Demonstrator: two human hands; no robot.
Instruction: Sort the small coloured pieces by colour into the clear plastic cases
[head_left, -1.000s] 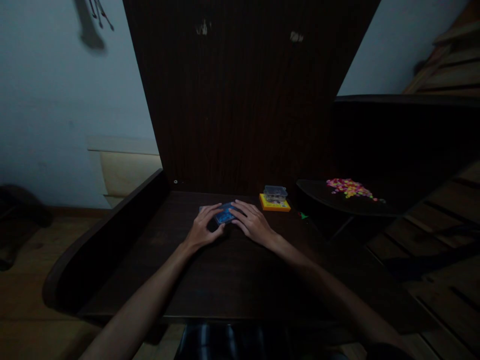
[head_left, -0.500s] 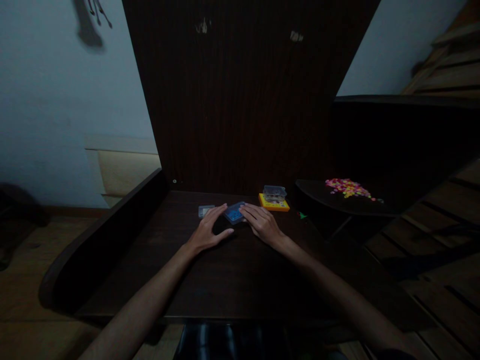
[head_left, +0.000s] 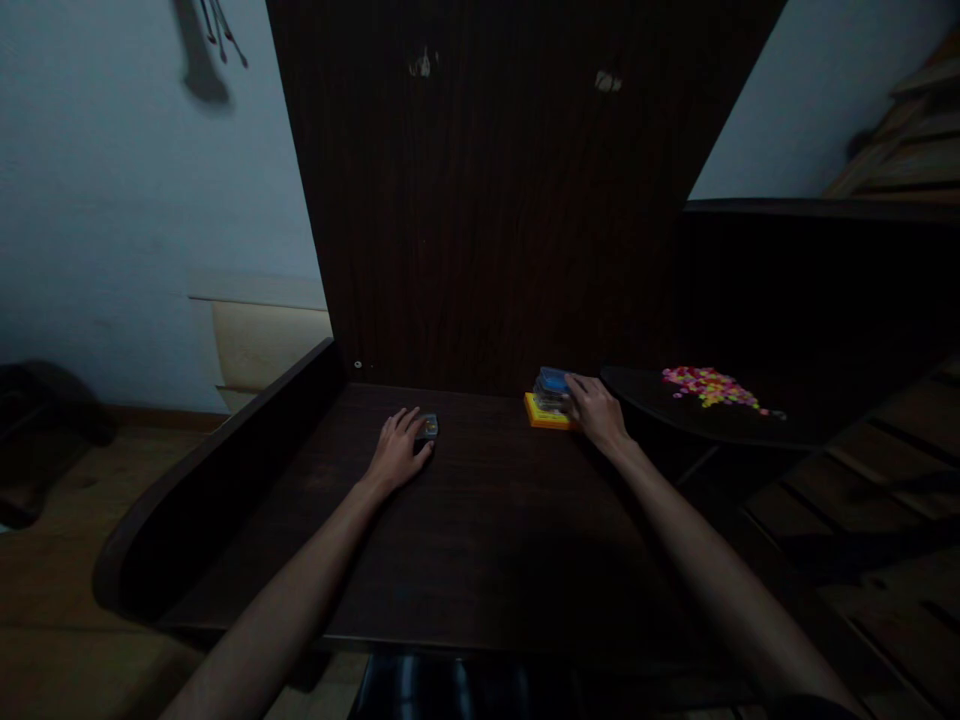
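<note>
My left hand (head_left: 396,450) lies over a small clear plastic box (head_left: 430,428) with something yellowish inside. Its fingers and thumb curve round the box, and the fingers cover its left part. On the right, my right hand (head_left: 598,410) grips the right side of a flat clear box with blue contents (head_left: 553,379). That box rests on top of another clear plastic box (head_left: 549,400), which sits on a yellow box (head_left: 546,416). The fingers hide the right end of this stack.
A dark wooden desktop (head_left: 465,540) spreads below both hands, with a raised side panel (head_left: 217,480) on the left and a tall back panel (head_left: 495,220). Pink and yellow small pieces (head_left: 712,387) lie heaped on a curved side shelf (head_left: 667,405) at right.
My right hand has carried the blue-filled box from the middle to the top of the stack on the right. My left hand has left that box and moved left onto the small clear box.
</note>
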